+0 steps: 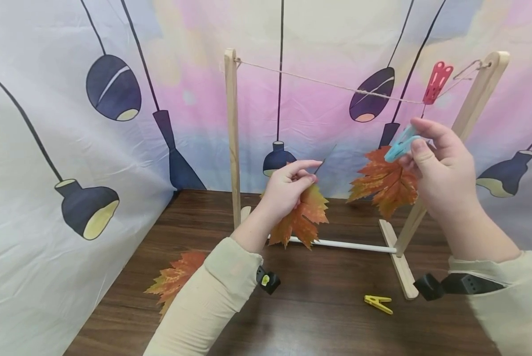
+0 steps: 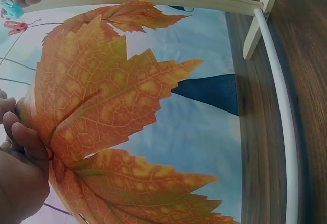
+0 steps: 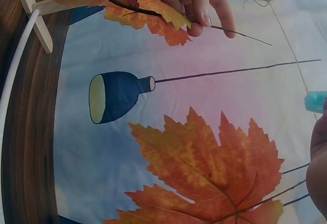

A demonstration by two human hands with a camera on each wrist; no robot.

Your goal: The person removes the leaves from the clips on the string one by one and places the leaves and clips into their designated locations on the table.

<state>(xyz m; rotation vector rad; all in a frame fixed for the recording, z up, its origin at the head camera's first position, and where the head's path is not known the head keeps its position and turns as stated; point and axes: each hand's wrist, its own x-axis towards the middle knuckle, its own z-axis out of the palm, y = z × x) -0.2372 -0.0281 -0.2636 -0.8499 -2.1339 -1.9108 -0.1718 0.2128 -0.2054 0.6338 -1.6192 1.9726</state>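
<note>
Head view: left hand (image 1: pixel 288 187) pinched a leaf (image 1: pixel 298 222) by its stem (image 1: pixel 319 167), slanting up toward the right hand (image 1: pixel 448 170), which pinched a blue clip (image 1: pixel 399 148) below the string (image 1: pixel 366 92).

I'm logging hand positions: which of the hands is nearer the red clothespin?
Right. In the head view, the right hand is just below the red clothespin, holding a blue clothespin; the left hand is lower and farther left, pinching a leaf stem.
</note>
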